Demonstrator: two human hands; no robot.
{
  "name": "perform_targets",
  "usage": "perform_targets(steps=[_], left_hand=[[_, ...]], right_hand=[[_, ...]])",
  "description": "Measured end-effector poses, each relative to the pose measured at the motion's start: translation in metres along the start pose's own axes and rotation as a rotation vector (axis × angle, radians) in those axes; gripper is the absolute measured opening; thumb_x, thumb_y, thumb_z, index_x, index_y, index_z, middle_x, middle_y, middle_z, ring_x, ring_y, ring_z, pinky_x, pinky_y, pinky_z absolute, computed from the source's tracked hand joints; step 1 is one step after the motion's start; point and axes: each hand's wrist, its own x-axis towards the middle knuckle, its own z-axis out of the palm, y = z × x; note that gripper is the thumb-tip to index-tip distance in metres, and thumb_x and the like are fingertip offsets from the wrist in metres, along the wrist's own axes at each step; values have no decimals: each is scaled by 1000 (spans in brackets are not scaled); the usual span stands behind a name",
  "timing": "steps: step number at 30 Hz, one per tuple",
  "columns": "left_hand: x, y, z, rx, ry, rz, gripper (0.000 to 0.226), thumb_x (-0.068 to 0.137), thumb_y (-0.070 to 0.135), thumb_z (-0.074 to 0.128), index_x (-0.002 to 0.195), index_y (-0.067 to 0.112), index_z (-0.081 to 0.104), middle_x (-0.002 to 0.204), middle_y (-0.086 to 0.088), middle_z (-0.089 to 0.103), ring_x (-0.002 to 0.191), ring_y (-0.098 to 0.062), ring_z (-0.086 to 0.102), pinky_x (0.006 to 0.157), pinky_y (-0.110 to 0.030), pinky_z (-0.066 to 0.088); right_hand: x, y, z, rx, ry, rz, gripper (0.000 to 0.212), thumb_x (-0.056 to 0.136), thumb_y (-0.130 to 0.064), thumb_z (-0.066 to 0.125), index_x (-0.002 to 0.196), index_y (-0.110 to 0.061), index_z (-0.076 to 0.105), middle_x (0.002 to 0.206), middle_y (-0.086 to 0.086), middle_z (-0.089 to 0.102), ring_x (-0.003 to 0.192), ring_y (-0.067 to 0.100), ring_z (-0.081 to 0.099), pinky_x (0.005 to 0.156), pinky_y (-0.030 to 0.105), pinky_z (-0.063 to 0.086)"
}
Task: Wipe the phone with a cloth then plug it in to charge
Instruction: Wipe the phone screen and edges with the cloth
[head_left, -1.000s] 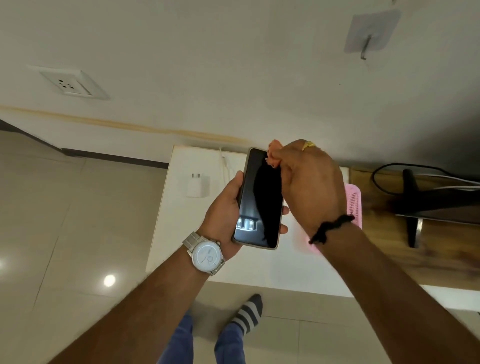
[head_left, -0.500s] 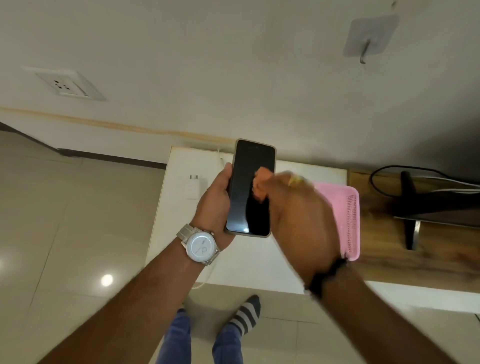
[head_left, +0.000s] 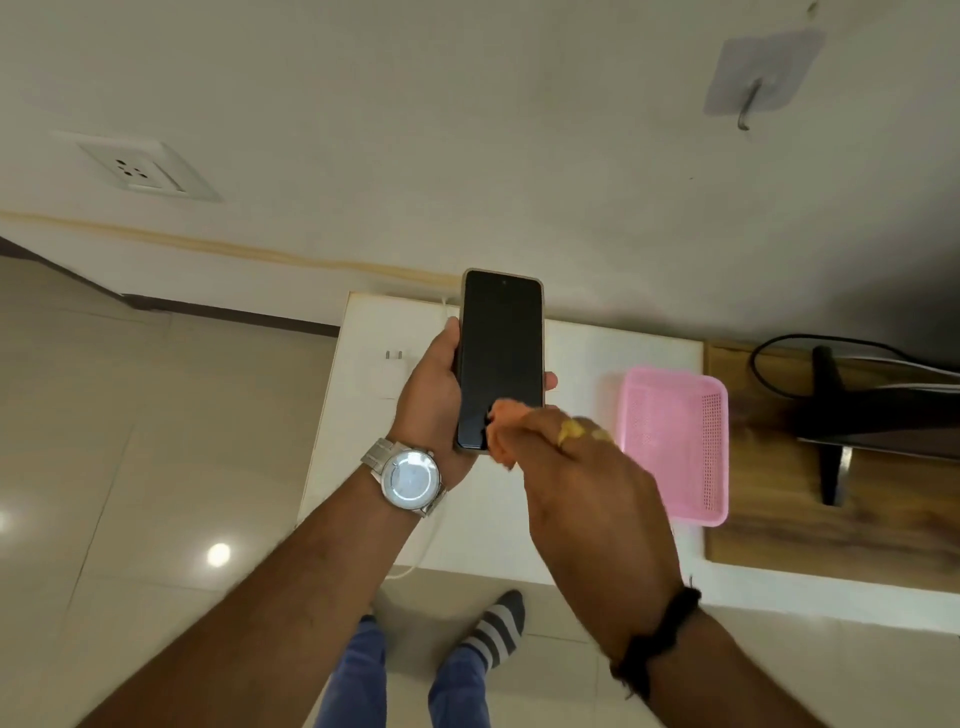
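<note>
Above the white table (head_left: 587, 358), the left hand (head_left: 434, 402) is gripping the phone (head_left: 500, 358) by its edges — screen up, top toward 12 o'clock. The right hand (head_left: 582, 488) is pinching an orange cloth (head_left: 501, 434) against the screen's lower end. At 3 o'clock a pink basket (head_left: 675, 441) is sitting; at 9 o'clock, a charger plug (head_left: 390, 371).

This looks like a room in a home. A wall socket (head_left: 148, 169) sits far left above tiled floor (head_left: 104, 467); a white table (head_left: 571, 353) holds a pink basket (head_left: 675, 441), a charger plug (head_left: 392, 364) and, perhaps, a monitor stand (head_left: 831, 415).
</note>
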Motion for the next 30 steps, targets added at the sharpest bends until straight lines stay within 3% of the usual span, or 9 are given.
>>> perform_targets(steps=[3,6,9,13,15,17,20,27,30], left_hand=[[4,-7,-3,-54,-48,-4,71,104,63,25,119,16,77,110,-17,76,96,-34,75,86,-55,60],[4,-14,1,-90,-63,-21,71,102,65,33,131,11,68,117,-25,72,99,-40,73,84,-55,62],[5,-13,-2,-54,-55,0,69,102,64,35,136,12,63,122,-22,72,105,-41,73,94,-58,57],[3,-2,-9,-51,-55,31,68,103,64,31,134,14,66,123,-20,73,104,-40,74,82,-52,62],[-2,-9,-4,-29,-53,12,66,101,65,38,122,11,70,114,-21,73,98,-36,74,84,-47,62],[-8,-24,4,-13,-41,-60,58,98,64,47,99,11,72,101,-16,71,92,-28,73,85,-40,59],[-12,-41,11,-96,-92,-113,50,105,51,44,102,20,84,112,-9,79,101,-23,77,80,-35,62],[-7,-22,2,-91,-54,-107,56,99,61,48,106,16,79,111,-9,77,104,-28,74,89,-39,59],[-10,-32,4,-70,-49,-120,59,101,59,47,127,12,71,132,-12,70,120,-31,69,101,-45,55]], right_hand=[[-9,3,9,-16,132,-15,33,111,-22,15,111,-12,46,100,4,63,87,25,51,49,45,57],[4,-16,13,65,166,-11,15,96,-5,48,110,-11,44,97,11,70,77,23,70,49,46,59],[11,-14,13,115,27,-28,44,74,-5,75,113,-7,56,88,18,76,69,34,76,60,48,63],[-1,8,4,-34,48,51,13,89,1,70,100,2,77,87,16,78,69,31,77,61,42,62],[0,-1,1,3,-42,26,31,78,1,80,107,-4,73,91,15,77,73,30,76,64,41,62],[23,-8,-7,20,-166,36,24,87,-10,65,109,-17,69,97,7,74,80,25,72,67,38,64],[74,18,-11,-30,-148,159,34,96,-29,39,106,-25,71,97,-1,68,85,22,64,70,37,58],[34,-2,-12,-9,-321,193,37,94,-34,40,119,-26,65,107,-3,67,92,17,65,81,26,54],[57,8,-7,-25,-265,192,35,92,-34,36,107,-27,67,100,-2,66,86,19,64,74,32,58]])
